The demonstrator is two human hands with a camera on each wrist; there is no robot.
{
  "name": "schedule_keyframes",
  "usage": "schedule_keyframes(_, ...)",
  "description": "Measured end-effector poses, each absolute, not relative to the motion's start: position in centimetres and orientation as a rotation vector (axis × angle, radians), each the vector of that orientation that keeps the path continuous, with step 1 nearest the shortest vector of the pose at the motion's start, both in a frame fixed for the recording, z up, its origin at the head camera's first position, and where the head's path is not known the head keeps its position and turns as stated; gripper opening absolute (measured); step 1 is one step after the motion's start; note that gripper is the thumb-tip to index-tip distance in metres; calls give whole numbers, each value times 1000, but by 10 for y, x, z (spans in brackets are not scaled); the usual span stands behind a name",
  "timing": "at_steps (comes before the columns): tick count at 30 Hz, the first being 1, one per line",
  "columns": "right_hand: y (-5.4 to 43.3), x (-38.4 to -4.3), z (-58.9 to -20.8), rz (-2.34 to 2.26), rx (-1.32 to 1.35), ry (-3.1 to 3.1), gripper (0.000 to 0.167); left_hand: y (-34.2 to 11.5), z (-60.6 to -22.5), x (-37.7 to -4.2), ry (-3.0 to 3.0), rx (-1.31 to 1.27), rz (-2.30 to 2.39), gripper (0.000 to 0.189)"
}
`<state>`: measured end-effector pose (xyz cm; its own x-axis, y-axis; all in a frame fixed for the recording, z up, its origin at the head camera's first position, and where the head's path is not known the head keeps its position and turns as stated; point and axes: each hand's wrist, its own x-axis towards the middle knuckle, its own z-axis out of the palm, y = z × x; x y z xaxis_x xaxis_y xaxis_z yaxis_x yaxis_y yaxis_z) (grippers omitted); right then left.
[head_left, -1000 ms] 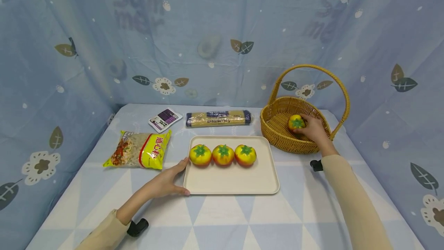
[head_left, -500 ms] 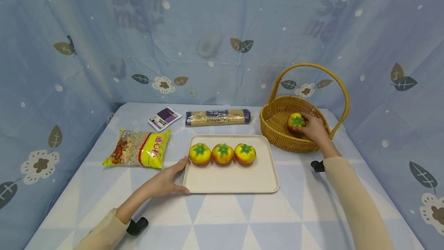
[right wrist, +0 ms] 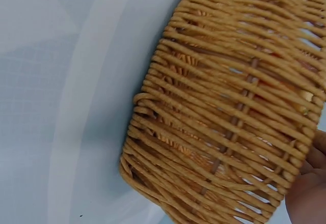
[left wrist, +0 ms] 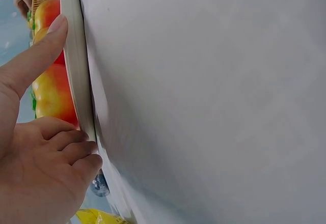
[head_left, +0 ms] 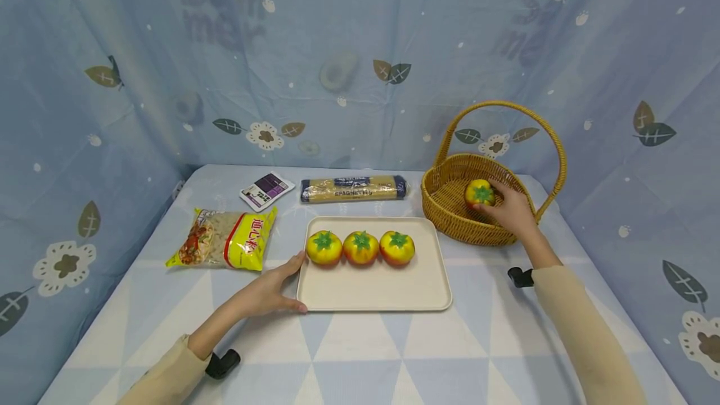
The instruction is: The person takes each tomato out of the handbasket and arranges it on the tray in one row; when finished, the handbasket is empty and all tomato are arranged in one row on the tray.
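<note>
In the head view, my right hand [head_left: 513, 208] reaches into a wicker basket [head_left: 447, 224] at the back right and grips a yellow-red tomato [head_left: 479, 194] with a green leafy top. The right wrist view shows mostly the basket's woven side [right wrist: 224, 102], which hides most of the hand and the fruit. My left hand [head_left: 267, 292] touches the left edge of a cream tray [head_left: 374, 289], thumb and fingers spread apart along its rim. On that tray, three similar tomatoes [head_left: 361, 249] stand in a row.
A yellow bag of pasta [head_left: 225, 239] lies left of the tray. Behind it are a small white and purple packet [head_left: 267, 192] and a long spaghetti pack [head_left: 353, 190]. The basket's tall handle [head_left: 509, 105] arches above the right hand. Printed curtains surround the table.
My right hand and the tomato in it have shifted slightly left inside the basket. The left hand, the tray and its tomatoes keep their places.
</note>
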<state>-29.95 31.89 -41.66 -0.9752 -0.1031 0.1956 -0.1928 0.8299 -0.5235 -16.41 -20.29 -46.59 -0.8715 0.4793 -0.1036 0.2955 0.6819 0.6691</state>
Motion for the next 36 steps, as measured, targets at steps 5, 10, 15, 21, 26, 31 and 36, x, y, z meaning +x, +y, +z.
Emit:
schedule_keyframes(5, 315, -291, -411, 841, 266, -2813, 75, -203, -467, -165, 2626, 610, 975, 111)
schedule_keyframes(10, 312, -284, -408, 831, 285, -2778, 74, -204, -468, -164, 2629, 620, 978, 111)
schedule_keyframes(15, 307, -272, -401, 828, 305, -2722, 74, -203, -467, -164, 2623, 624, 974, 110)
schedule_keyframes(21, 299, -252, -394, 905, 331, -2652, 76, -202, -466, -164, 2612, 629, 976, 110)
schedule_keyframes(26, 294, -237, -394, 883, 361, -2611, 75, -203, -465, -164, 2612, 630, 974, 109)
schedule_keyframes(31, 288, -224, -393, 912, 404, -2568, 73, -203, -465, -164, 2613, 626, 976, 109)
schedule_keyframes(36, 283, -217, -396, 914, 449, -2559, 73, -204, -465, -165, 2611, 621, 982, 110)
